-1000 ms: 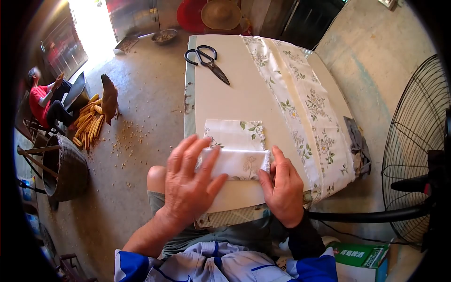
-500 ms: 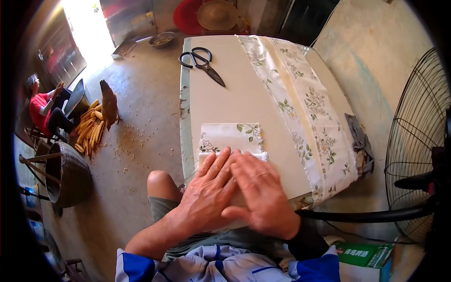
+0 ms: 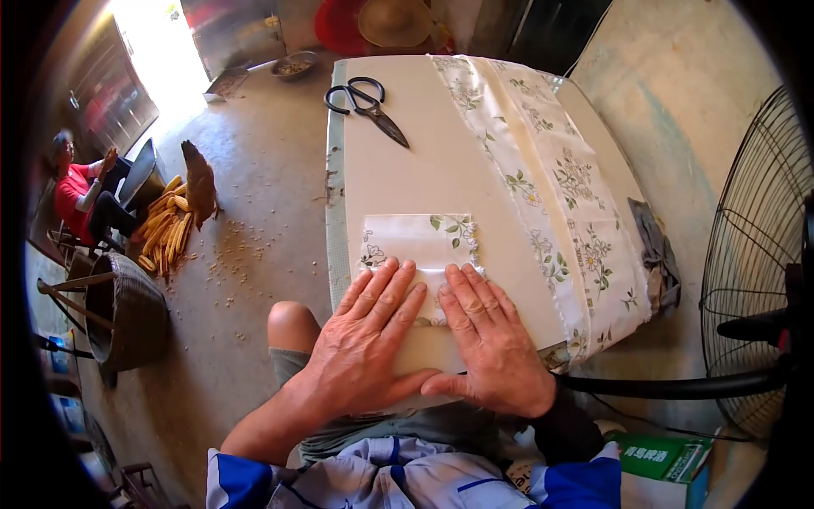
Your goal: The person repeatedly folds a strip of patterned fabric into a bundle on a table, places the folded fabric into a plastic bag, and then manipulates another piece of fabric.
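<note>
A small piece of white floral fabric [image 3: 415,242] lies near the table's front edge, with a fold running across it. My left hand [image 3: 365,335] rests flat on its left part, fingers stretched forward. Flat on the right part lies my right hand [image 3: 487,331], fingers extended and pointing ahead. Between the two hands a strip of the cloth shows; the rest of its near part is hidden under them. Black-handled scissors [image 3: 373,110] lie partly spread at the table's far left, apart from both hands.
Long floral fabric strips [image 3: 577,195] cover the right side of the pale table [image 3: 407,182]. A grey cloth [image 3: 657,254] hangs at its right edge, near a fan [image 3: 755,254]. On the floor at left are corn cobs [image 3: 165,229], a hen [image 3: 199,182], a basket [image 3: 127,314] and a seated person [image 3: 80,191].
My right hand has moved right, away from my left hand, and now lies flat on the fabric. The left hand has stayed nearly in place. The view has shifted slightly.
</note>
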The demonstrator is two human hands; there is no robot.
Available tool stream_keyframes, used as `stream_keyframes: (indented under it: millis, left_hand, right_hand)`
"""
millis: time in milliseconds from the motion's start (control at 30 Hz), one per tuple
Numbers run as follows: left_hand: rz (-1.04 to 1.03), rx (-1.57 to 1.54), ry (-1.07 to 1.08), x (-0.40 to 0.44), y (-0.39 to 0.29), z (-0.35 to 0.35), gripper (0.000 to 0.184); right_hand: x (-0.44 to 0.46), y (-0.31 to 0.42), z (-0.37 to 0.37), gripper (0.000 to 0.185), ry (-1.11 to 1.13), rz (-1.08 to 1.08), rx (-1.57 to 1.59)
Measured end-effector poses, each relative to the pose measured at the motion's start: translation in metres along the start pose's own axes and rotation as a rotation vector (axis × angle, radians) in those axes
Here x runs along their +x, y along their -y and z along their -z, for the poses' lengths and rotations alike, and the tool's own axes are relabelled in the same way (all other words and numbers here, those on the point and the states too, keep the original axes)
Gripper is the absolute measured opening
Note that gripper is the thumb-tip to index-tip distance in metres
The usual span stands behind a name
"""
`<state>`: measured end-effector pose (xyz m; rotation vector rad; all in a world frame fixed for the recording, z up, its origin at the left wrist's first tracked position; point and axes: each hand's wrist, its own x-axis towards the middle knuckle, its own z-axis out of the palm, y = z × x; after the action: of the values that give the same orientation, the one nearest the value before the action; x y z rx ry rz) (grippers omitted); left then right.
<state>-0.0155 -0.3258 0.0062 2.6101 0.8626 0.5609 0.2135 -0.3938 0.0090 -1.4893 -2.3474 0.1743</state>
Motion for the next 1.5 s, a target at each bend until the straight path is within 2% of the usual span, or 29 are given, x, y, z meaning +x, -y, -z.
stream_keyframes:
  millis: [167, 333, 567, 933, 1200, 1300, 1333, 1500]
  left_hand:
    - [-0.027, -0.004, -0.067, -0.01, -0.003, -0.002, 0.086]
    - [-0.036, -0.012, -0.131, -0.035, -0.016, -0.008, 0.073]
    - [-0.067, -0.019, -0.22, -0.042, -0.019, -0.013, 0.057]
    - [-0.095, -0.098, -0.292, -0.036, 0.003, 0.001, 0.059]
    - [-0.048, -0.053, -0.376, -0.025, 0.017, 0.003, 0.07]
    - [0.029, -0.112, -0.494, -0.017, 0.017, -0.004, 0.073]
    - [0.012, -0.04, -0.532, -0.014, 0.018, -0.002, 0.078]
    - [0.052, -0.006, -0.539, -0.012, 0.019, -0.005, 0.076]
  right_hand:
    - [-0.007, 0.003, 0.007, 0.105, -0.008, 0.042, -0.051]
    - [-0.028, 0.013, 0.016, 0.077, 0.008, 0.058, -0.058]
    - [-0.041, 0.01, 0.014, 0.056, -0.101, 0.105, -0.005]
    - [-0.03, 0.004, 0.013, 0.063, -0.264, 0.068, 0.073]
    - [-0.012, 0.003, 0.006, 0.063, -0.344, -0.088, 0.162]
    - [-0.006, 0.001, 0.002, 0.064, -0.393, -0.1, 0.151]
    - [-0.004, 0.0, 0.001, 0.064, -0.399, -0.11, 0.162]
    - [0.005, 0.004, -0.004, 0.067, -0.454, -0.144, 0.134]
